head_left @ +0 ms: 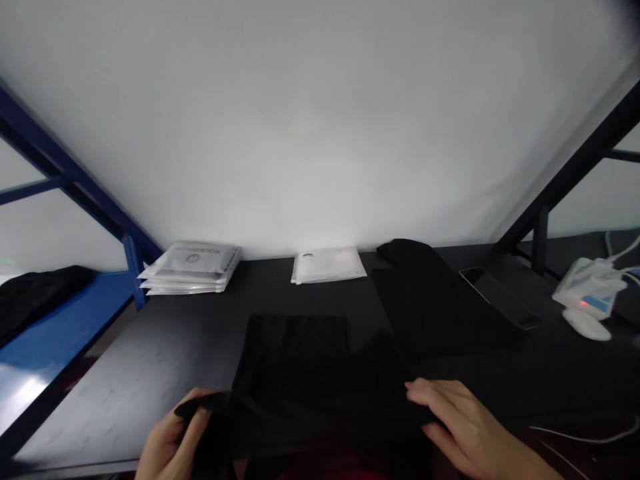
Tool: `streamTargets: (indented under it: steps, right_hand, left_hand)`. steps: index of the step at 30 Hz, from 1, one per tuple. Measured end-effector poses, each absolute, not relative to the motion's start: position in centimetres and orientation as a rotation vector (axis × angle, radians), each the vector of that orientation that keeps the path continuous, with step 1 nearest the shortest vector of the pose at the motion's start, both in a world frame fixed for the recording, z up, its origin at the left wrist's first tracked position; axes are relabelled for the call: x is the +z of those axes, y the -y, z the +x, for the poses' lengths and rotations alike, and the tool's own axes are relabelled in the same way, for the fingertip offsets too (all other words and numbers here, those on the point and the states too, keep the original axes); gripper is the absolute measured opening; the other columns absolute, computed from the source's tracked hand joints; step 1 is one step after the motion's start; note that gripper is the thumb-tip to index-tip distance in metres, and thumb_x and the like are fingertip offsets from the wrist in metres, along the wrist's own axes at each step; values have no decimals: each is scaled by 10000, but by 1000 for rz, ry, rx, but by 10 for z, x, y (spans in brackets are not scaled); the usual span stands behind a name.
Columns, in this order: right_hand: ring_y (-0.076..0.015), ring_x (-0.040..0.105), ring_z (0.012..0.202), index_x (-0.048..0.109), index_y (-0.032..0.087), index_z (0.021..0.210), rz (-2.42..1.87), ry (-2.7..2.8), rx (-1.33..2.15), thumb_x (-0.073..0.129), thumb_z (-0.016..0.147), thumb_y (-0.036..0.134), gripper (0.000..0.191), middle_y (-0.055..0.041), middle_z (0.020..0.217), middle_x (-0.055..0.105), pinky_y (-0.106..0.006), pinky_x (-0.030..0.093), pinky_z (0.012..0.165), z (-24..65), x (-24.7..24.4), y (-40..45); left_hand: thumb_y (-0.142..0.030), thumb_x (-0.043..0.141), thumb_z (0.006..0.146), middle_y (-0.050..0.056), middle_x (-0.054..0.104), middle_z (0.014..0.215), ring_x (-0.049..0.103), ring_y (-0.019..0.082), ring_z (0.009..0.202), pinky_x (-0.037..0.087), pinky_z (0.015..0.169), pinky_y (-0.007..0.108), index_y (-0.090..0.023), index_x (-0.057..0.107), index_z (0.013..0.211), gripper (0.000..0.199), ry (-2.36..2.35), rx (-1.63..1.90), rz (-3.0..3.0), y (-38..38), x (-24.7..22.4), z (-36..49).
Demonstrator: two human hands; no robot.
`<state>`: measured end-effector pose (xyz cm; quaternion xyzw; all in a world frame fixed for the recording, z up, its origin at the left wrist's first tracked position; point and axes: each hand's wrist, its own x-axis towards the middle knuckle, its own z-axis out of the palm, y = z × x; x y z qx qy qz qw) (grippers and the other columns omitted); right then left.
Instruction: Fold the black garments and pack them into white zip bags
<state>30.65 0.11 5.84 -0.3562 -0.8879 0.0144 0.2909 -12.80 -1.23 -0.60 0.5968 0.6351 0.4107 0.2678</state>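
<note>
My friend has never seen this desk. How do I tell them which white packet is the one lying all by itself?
Find the dark desk pushed against the white wall. Look along its back edge for the flat white packet. It lies alone near the middle, while the stack of packets to its left has several piled together.

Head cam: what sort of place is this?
Probably a dorm-style room: a dark desk set against blue metal bunk framing, with a smartphone and a white computer mouse on it.
</note>
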Motion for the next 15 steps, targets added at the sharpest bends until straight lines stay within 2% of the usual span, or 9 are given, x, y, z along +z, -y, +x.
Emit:
streamTargets:
  steps: [3, 6, 9, 12, 15]
  right_hand:
    - [-168, 731, 664, 598, 248, 1095, -1162, 2262, 290, 428, 949, 122, 258, -5, 857, 762, -242, 555, 628, 298, 57, -18]
    - [-168, 597, 491, 568, 261, 1001, -1362, 2124, 630, 379, 1048, 311, 201, 48, 613, 595, -250, 428, 490, 288, 54, -39]
    - [-169, 486, 445, 528, 261, 965, -1505, 2042, 774, 299, 1067, 459, 320, 75, 535, 415, -257, 327, 458, 283, 50, -58]
    - [-184, 511, 480, 499, 260, 945, -1623, 2038, 754, 256, 1053, 474, 341, 61, 552, 425, -268, 336, 488, 281, 45, -70]
    - [-203, 544, 479, 512, 252, 972, -1713, 2042, 695, 302, 1034, 415, 273, 56, 534, 457, -281, 338, 509, 280, 43, -75]
  left_hand:
    - [-863, 595, 781, 32, 714, 670, 693, 245, 615, 595, 535, 285, -222, 676, 700, 651, -1790, 1131, 1384, -5, 19, -108]
    - [-955, 595, 655, 32, 680, 648, 669, 254, 656, 580, 561, 293, -223, 629, 664, 732, -1787, 1183, 1314, -30, 40, -90]
    - [-925, 563, 699, 15, 631, 637, 655, 256, 708, 568, 623, 299, -235, 585, 678, 691, -1774, 1211, 1393, -59, 47, -80]
    - [-854, 481, 782, 16, 633, 680, 645, 246, 720, 549, 657, 308, -245, 548, 704, 618, -1785, 1110, 1548, -86, 42, -74]
    - [-789, 455, 794, 17, 635, 670, 627, 233, 667, 518, 624, 308, -251, 542, 709, 552, -1819, 1007, 1638, -102, 36, -70]
